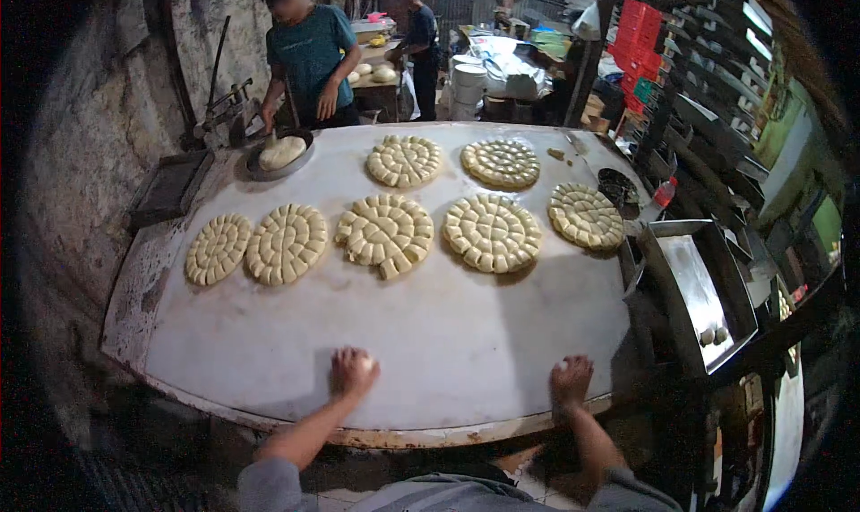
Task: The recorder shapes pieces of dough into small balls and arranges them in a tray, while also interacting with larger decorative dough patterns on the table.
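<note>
My left hand (354,374) is curled on the near part of the pale tabletop (448,333), with a small pale piece of dough (365,363) showing beside the thumb. Farther right, my right hand (571,380) is cupped in the same way; a bit of pale dough (563,365) peeps out at its inner side. The fingers cover most of both pieces. Beyond my hands lie several round dough slabs cut into small chunks, among them a middle one (387,232) with a gap at its near left edge and a whole one (493,232) beside it.
A metal tray (703,288) holding small dough balls (714,335) stands right of the table. At the far left, a co-worker (312,60) reaches toward a round pan (253,167) of dough. A red-capped bottle (664,193) stands by the right edge. Another person (419,46) works behind.
</note>
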Action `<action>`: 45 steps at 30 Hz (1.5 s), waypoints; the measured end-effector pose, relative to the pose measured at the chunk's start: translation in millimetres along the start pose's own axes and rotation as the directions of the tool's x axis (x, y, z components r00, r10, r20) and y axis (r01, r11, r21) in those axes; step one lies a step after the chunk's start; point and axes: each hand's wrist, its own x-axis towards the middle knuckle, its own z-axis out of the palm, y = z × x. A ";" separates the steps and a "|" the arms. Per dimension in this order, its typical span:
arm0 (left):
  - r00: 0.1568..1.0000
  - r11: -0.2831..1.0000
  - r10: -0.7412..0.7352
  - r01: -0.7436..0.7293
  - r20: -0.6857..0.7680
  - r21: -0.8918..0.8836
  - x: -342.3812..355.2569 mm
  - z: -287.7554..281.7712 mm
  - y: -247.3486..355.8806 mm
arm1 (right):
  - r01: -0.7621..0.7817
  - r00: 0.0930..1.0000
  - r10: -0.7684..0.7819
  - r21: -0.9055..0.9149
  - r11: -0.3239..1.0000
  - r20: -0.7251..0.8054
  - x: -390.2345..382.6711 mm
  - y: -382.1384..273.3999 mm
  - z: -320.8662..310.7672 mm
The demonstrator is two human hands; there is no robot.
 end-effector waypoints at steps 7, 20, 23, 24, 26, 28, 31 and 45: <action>0.979 0.950 -0.177 0.197 0.099 -0.241 72.2 46.3 100.7 | -0.218 0.953 0.279 0.373 0.902 -0.116 27.2 -3.0 116.8; 0.918 0.945 -0.326 0.309 0.226 0.108 50.7 14.4 4.5 | -0.501 0.865 0.501 -0.076 0.862 -0.017 37.2 -5.0 32.4; 0.833 0.962 -0.257 0.269 0.489 0.048 49.1 1.8 43.0 | -0.160 0.985 0.170 0.287 0.945 -0.011 -1.8 22.0 94.1; 0.815 0.980 -0.196 0.174 0.546 0.091 34.4 -3.8 27.8 | -0.181 0.971 0.099 0.401 0.898 0.218 -1.8 -2.6 70.5; 0.761 0.967 -0.209 0.253 0.614 0.016 22.3 -16.0 60.7 | -0.027 0.971 -0.084 0.448 0.893 0.226 -18.9 -4.6 30.3; 0.649 0.933 -0.108 0.328 0.753 -0.149 42.7 -33.8 142.4 | 0.155 0.982 -0.182 0.357 0.921 0.045 -37.2 18.6 21.1; 0.587 0.695 0.124 0.524 0.800 -0.492 82.1 -29.7 271.3 | 0.060 0.812 -0.414 0.648 0.760 0.411 -22.3 48.0 -52.8; 0.637 0.393 0.755 -0.629 -0.156 -0.670 154.1 29.3 704.6 | -0.049 0.947 -0.067 -0.350 0.936 -0.313 99.9 330.0 -261.8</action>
